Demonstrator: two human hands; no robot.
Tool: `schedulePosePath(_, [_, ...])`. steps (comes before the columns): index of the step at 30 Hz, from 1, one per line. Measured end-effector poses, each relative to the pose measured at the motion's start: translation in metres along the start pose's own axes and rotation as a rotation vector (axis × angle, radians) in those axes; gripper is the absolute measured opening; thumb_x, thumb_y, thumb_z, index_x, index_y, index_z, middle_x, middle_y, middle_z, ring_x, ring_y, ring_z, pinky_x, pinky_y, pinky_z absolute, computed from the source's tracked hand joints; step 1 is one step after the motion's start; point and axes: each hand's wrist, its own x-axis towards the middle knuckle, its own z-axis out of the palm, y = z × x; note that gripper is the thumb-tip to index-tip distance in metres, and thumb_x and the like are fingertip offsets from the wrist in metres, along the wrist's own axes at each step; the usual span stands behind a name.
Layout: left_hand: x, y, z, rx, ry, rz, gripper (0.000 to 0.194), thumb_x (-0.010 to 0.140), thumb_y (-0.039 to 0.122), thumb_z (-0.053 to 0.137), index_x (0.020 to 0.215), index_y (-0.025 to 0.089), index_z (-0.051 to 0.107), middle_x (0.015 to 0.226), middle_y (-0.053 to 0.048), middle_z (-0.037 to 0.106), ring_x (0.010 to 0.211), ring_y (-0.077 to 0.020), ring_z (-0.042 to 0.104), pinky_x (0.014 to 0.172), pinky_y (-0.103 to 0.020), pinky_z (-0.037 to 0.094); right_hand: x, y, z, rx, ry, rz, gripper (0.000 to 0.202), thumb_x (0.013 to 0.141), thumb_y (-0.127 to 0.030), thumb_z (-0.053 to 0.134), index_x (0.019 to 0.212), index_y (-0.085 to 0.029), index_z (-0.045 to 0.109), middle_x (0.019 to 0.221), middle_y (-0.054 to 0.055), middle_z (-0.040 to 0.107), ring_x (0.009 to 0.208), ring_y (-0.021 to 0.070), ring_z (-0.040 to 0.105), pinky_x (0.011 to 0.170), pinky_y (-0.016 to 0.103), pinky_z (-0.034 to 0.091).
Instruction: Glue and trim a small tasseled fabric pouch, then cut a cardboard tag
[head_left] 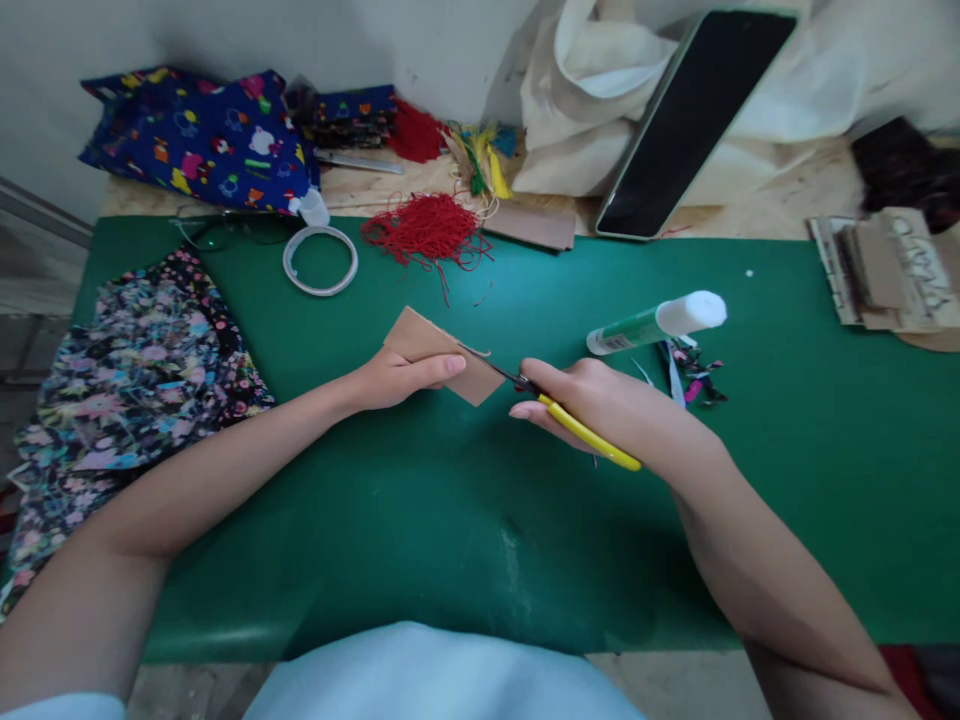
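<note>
Over the middle of the green table, my left hand (pixel 405 378) grips a piece of brown cardboard (pixel 431 340) between thumb and fingers. My right hand (pixel 600 395) is closed around scissors (pixel 589 435) with yellow handles. The scissor blades lie along the upper right edge of the cardboard, where a thin strip curls away. How far apart the blades stand is hard to make out. Just beyond my right hand is a green glue stick (pixel 630 332) with a white cap, and beside it lie small fabric scraps (pixel 694 372).
Behind the cardboard are a pile of red string (pixel 431 230), a roll of tape (pixel 321 262) and a flat cardboard piece (pixel 531 224). A phone (pixel 697 125) leans against a cream cloth bag (pixel 577 150). Floral fabric (pixel 142 370) covers the left side; cardboard pieces (pixel 877 270) are stacked at right.
</note>
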Motion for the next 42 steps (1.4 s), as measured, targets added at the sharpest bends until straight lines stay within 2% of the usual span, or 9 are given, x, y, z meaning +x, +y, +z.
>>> schedulePosePath(5, [0.002,-0.001,-0.001,-0.033,-0.02,0.045,0.054,0.077,0.069,0.067,0.07,0.016,0.058,0.059,0.004,0.047,0.052,-0.0059,0.041,0.046,-0.018,0.035,0.0,-0.005,-0.001,0.119,-0.006,0.057,0.036,0.097,-0.056,0.035,0.089,-0.022,0.045,0.052,-0.005,0.034,0.045,0.0157,0.036,0.049,0.025,0.019])
schedulePosePath(11, [-0.001,0.002,-0.002,-0.003,-0.093,0.025,0.053,0.077,0.068,0.067,0.071,0.017,0.059,0.059,0.004,0.048,0.053,-0.0066,0.042,0.047,-0.019,0.036,-0.001,-0.009,0.001,0.168,-0.036,0.045,0.046,0.092,-0.068,0.036,0.091,-0.022,0.041,0.056,-0.003,0.041,0.049,0.018,0.044,0.05,0.025,0.021])
schedulePosePath(17, [0.0,0.005,-0.001,-0.015,-0.082,0.009,0.054,0.075,0.07,0.068,0.069,0.017,0.056,0.058,0.004,0.047,0.051,-0.0063,0.041,0.047,-0.019,0.036,0.0,-0.011,0.003,0.194,-0.048,0.056,0.046,0.095,-0.065,0.034,0.097,-0.02,0.046,0.054,-0.003,0.039,0.047,0.0175,0.042,0.05,0.025,0.019])
schedulePosePath(23, [0.001,0.004,-0.001,-0.089,-0.063,-0.021,0.053,0.072,0.067,0.072,0.071,0.017,0.057,0.059,0.004,0.047,0.051,-0.0057,0.042,0.045,-0.018,0.037,0.001,-0.01,0.009,0.243,-0.007,0.069,0.046,0.096,-0.061,0.034,0.098,-0.019,0.051,0.054,-0.005,0.034,0.044,0.0137,0.031,0.049,0.024,0.017])
schedulePosePath(29, [0.001,-0.002,-0.002,-0.131,0.013,-0.134,0.054,0.067,0.067,0.075,0.081,0.017,0.059,0.072,0.001,0.057,0.06,-0.0081,0.05,0.048,-0.017,0.039,0.005,-0.014,0.015,0.336,-0.02,0.137,0.042,0.097,-0.057,0.033,0.093,-0.019,0.052,0.058,-0.003,0.037,0.045,0.0123,0.032,0.048,0.023,0.023])
schedulePosePath(34, [0.001,-0.003,-0.002,-0.149,0.019,-0.131,0.053,0.068,0.066,0.075,0.078,0.017,0.059,0.066,0.003,0.051,0.056,-0.0064,0.045,0.046,-0.016,0.036,0.009,-0.012,0.023,0.433,-0.001,0.159,0.057,0.093,-0.07,0.022,0.086,-0.021,0.049,0.054,-0.004,0.035,0.044,0.0116,0.027,0.046,0.023,0.022])
schedulePosePath(42, [0.0,0.001,-0.001,-0.117,0.016,-0.182,0.054,0.066,0.067,0.074,0.084,0.017,0.062,0.072,0.001,0.056,0.06,-0.007,0.049,0.047,-0.015,0.037,0.007,-0.014,0.019,0.614,0.037,-0.025,0.073,0.085,-0.087,0.016,0.087,-0.02,0.045,0.057,-0.003,0.041,0.048,0.0109,0.034,0.049,0.024,0.026])
